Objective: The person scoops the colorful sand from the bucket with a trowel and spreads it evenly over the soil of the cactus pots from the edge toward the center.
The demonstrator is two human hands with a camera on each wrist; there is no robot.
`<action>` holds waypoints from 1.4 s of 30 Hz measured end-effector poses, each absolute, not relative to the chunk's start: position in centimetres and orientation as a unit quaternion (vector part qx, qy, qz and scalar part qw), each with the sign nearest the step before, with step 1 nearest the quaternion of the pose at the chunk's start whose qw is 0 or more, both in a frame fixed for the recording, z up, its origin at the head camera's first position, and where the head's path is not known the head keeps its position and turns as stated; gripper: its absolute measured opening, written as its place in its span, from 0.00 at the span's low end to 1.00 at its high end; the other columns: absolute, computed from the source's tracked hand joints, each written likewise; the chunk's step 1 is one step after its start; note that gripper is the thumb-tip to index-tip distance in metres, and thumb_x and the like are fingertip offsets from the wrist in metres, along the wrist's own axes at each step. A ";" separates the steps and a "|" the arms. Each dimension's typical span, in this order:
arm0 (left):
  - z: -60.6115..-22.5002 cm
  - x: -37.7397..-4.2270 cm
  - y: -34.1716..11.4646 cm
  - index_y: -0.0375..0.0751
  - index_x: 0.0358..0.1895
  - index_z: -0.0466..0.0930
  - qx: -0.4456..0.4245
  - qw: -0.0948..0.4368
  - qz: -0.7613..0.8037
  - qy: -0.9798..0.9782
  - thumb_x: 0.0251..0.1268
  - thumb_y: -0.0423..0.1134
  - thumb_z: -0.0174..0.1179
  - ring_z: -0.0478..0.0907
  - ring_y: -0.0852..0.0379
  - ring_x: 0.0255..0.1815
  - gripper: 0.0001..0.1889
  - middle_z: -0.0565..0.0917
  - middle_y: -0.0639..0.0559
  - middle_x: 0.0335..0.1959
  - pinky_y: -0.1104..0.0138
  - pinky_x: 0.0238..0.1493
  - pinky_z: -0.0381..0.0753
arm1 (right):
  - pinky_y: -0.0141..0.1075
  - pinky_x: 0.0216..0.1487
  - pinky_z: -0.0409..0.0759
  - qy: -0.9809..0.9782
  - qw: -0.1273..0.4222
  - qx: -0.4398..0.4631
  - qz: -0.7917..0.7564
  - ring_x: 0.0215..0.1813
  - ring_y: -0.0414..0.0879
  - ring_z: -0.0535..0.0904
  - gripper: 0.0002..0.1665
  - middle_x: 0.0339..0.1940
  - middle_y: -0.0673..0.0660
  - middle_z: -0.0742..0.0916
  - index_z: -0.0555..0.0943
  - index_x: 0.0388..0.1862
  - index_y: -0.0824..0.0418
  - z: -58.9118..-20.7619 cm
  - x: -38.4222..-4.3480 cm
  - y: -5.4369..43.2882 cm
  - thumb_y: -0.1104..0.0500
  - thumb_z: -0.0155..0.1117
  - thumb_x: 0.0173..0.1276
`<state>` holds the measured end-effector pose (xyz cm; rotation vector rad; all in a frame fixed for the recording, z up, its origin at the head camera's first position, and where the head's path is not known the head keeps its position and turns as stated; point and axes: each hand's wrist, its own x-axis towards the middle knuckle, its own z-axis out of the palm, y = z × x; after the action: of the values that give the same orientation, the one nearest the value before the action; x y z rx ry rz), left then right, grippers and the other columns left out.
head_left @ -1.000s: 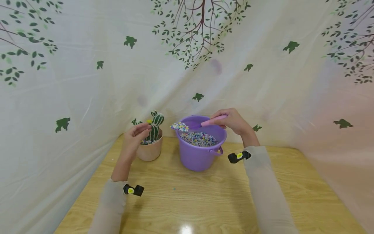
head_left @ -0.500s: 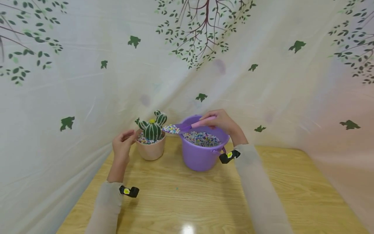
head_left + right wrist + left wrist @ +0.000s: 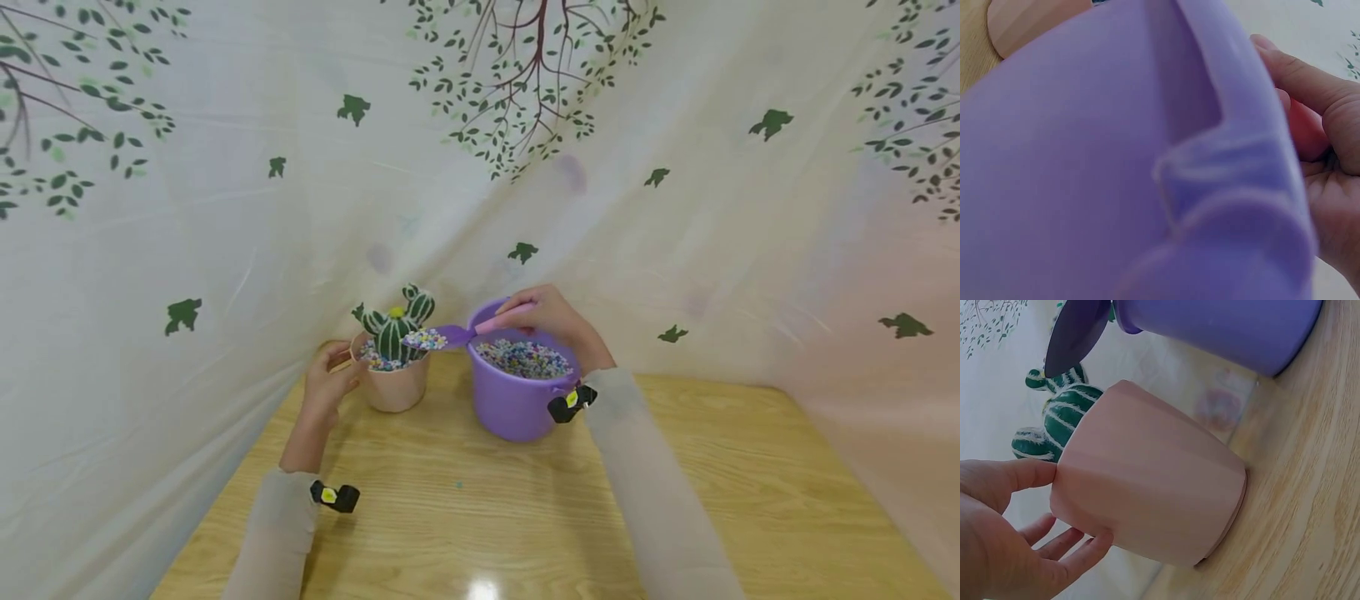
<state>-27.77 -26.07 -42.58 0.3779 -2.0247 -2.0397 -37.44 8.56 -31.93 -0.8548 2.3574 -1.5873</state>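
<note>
My right hand (image 3: 555,317) grips the pink handle of a small purple hand trowel (image 3: 453,335), held level above the bucket rim. Multicoloured pebbles (image 3: 425,338) lie heaped on its blade, whose tip overlaps the cactus (image 3: 390,343) in the head view. The striped green cactus stands in a pale pink plant pot (image 3: 396,392) with similar pebbles round its base. My left hand (image 3: 326,379) holds the pot by its left side, thumb and fingertips at the rim and upper wall. The right wrist view shows mostly bucket wall, with the handle partly hidden behind it.
A purple bucket (image 3: 517,412) holding many pebbles stands right of the pot, its carry handle hanging at the right. One tiny bluish pebble (image 3: 459,485) lies on the wooden table (image 3: 420,533). A leaf-printed curtain (image 3: 247,250) hangs close behind.
My right hand has carried the loaded trowel left, from over the bucket to the pot. My left hand has drawn back from in front of the cactus and come against the pot's left side.
</note>
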 end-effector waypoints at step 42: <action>-42.8 -28.4 -27.0 0.39 0.78 0.62 0.123 0.099 -0.706 -0.691 0.74 0.34 0.55 0.76 0.66 0.55 0.31 0.67 0.41 0.78 0.57 0.71 0.76 | 0.30 0.22 0.70 0.812 0.125 -0.259 -0.508 0.21 0.42 0.71 0.11 0.18 0.52 0.84 0.91 0.41 0.60 -32.1 -37.6 5.5 0.57 0.78 0.61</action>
<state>-28.44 -27.05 -42.81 0.3636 -2.0427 -2.0871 -37.60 5.45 -32.05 -0.7553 2.3652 -1.4812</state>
